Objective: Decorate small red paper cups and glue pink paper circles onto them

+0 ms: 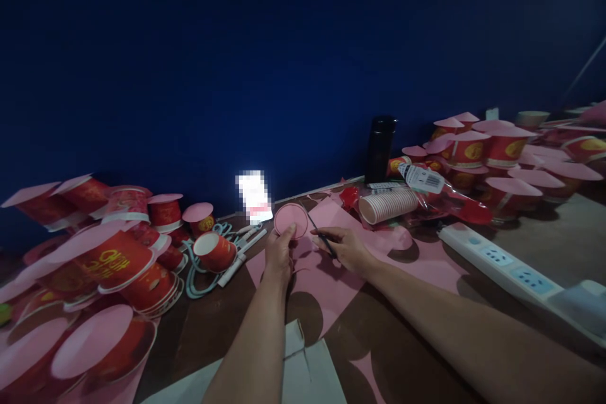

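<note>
My left hand [280, 249] is closed with its thumb pressed on a round pink disc [290, 219] that has a raised-looking rim; what lies behind the disc is hidden. Just to its right, my right hand [348, 247] grips a thin dark tool [326, 241], whose tip points up towards the disc's edge. Its exact kind is too small and blurred to tell. Under both hands lie pink paper sheets [343, 287] with round pieces cut out of them.
Red paper cups [135, 265] topped with pink discs crowd the left; more cups [473, 148] stand at the right. A sleeve of stacked cups [389, 204], a black bottle [380, 151], a white power strip [502, 262], a lit phone [254, 196] and pale cables [199, 288] surround the work.
</note>
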Demonstrator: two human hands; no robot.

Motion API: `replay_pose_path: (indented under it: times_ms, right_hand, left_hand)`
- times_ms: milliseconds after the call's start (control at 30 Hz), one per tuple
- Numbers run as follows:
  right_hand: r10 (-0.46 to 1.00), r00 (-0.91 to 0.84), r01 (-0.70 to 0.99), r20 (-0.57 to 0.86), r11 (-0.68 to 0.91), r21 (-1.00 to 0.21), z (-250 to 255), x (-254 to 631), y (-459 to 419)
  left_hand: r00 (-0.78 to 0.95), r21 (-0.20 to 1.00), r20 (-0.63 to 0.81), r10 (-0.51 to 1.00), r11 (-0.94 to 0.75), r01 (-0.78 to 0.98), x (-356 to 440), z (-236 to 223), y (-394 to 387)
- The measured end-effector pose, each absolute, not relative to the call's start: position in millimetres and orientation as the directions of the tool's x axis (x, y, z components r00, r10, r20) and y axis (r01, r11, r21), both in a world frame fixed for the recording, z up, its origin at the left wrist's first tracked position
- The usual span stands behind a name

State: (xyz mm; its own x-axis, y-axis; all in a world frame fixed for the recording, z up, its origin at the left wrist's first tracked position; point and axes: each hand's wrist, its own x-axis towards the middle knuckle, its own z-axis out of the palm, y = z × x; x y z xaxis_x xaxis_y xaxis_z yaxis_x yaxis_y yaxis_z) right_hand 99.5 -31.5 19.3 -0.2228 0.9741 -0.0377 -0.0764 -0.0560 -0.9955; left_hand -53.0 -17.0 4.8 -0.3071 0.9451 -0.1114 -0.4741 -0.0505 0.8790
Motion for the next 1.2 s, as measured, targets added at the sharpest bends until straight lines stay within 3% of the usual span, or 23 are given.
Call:
replay_pose_path:
  times_ms: [433,1200]
  right_hand:
    - [0.97,-0.239,-0.052,-0.04,-0.054,-0.997,18.6,101.5,-35.6]
    - [0.973,-0.232,0.003,-0.024,-0.024,-1.0,14.9,100.9,-36.3]
  left_hand:
    - [-0.335,0.895,-0.106,0.936,-0.057,-0.441,-52.6,10.5,-20.1]
    - [-0.321,0.831,-0.1,0.942,-0.099,-0.547,-53.7,8.4,-16.9]
